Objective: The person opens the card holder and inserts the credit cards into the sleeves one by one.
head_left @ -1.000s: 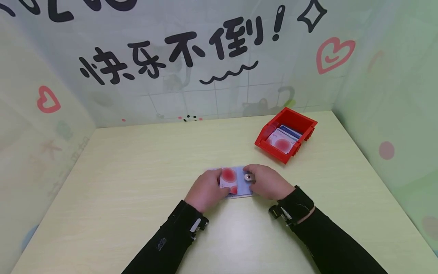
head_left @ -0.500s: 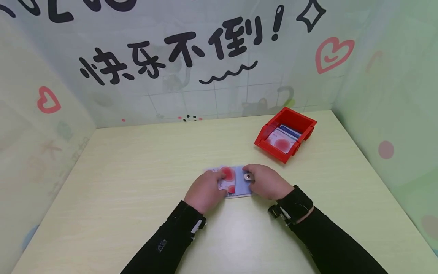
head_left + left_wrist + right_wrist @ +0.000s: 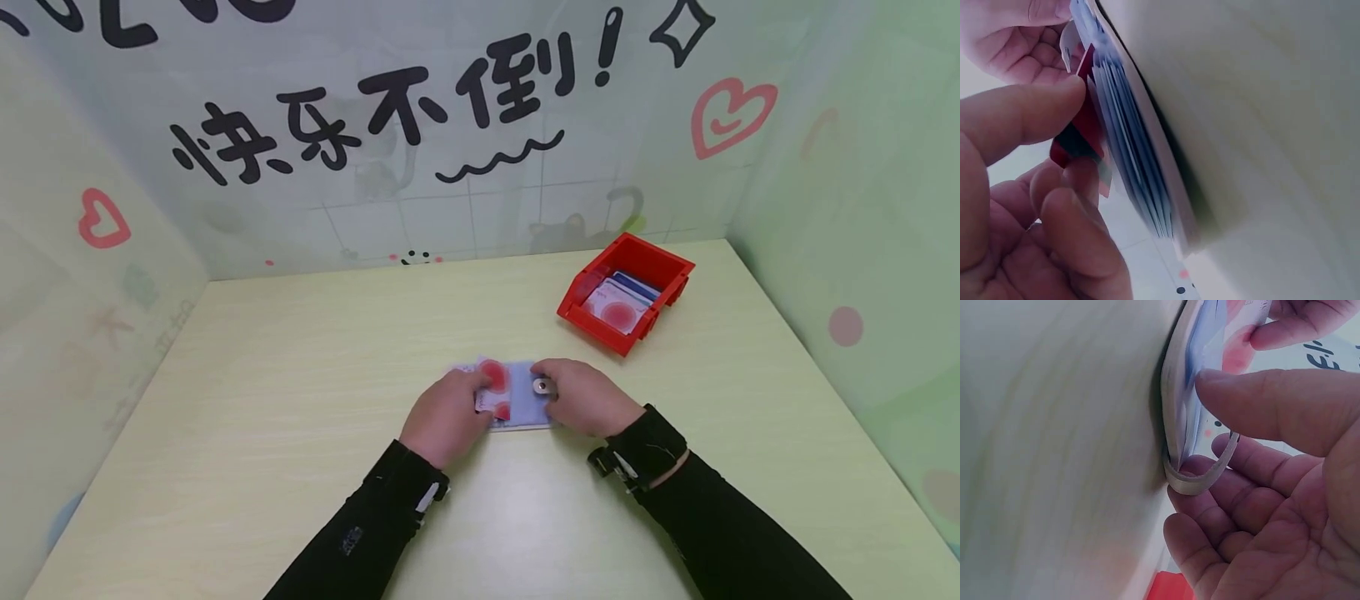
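A card holder [image 3: 528,396] with a stack of clear pages lies spread on the table under both hands. My left hand [image 3: 446,417] pinches a pale card with red circles [image 3: 497,396] between thumb and fingers, over the holder's left part. In the left wrist view the card's red edge [image 3: 1088,119] stands slightly apart from the layered pages [image 3: 1132,144]. My right hand [image 3: 592,400] grips the holder's right end, its thumb on the top page and fingers beyond the far edge. The holder's snap strap [image 3: 1191,482] loops out beside those fingers.
A red bin [image 3: 600,333] stands at the back right of the pale wooden table [image 3: 300,358]. Several cards [image 3: 618,310] lean inside it, some pinkish, some dark blue. Printed panels [image 3: 420,217] wall the table at the back and sides.
My left hand has shifted slightly left, carrying the red-circled card along, so more of the blue page shows to its right. The right hand and the bin stay in place.
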Motion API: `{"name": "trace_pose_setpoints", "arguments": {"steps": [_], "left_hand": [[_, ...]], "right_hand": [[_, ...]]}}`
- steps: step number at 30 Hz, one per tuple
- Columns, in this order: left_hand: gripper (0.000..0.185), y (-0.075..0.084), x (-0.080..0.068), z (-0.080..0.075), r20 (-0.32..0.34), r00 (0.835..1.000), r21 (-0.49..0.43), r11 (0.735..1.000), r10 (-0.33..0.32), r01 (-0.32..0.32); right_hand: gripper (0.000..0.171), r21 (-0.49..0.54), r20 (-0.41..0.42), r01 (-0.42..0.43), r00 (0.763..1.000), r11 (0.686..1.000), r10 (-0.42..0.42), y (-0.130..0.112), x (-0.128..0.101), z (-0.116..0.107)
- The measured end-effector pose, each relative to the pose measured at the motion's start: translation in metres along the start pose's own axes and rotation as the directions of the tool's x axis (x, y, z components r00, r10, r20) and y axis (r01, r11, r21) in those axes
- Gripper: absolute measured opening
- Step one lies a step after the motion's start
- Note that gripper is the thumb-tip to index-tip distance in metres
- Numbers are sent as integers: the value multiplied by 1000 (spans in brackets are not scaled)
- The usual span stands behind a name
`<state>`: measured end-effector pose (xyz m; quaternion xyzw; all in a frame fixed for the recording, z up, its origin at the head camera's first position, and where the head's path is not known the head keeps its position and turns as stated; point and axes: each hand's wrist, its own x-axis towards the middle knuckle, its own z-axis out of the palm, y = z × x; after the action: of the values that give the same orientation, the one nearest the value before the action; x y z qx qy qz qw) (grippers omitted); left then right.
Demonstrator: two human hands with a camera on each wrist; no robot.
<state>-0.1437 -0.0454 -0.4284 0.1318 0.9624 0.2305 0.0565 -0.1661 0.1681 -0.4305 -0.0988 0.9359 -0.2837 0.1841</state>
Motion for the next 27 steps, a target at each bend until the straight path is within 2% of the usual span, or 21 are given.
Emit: {"name": "trace_pose_setpoints", "arguments": {"steps": [8, 11, 18, 27], "left_hand": [[38, 4, -1, 1, 63, 997, 52, 997, 52, -56], [39, 4, -2, 1, 77, 995, 34, 997, 65, -67], [24, 6, 0, 2, 48, 999, 2, 1000, 7, -7], [26, 7, 6, 3, 100, 995, -70, 997, -13, 20]], "right_hand": [[69, -10, -8, -3, 1000, 1000, 3, 0, 1, 1], [70, -21, -14, -1, 1000, 1000, 0, -1, 0, 1], [71, 0, -19, -7, 1000, 1000, 7, -1, -1, 1], [72, 28, -20, -6, 1000, 1000, 6, 0, 0, 0]]}}
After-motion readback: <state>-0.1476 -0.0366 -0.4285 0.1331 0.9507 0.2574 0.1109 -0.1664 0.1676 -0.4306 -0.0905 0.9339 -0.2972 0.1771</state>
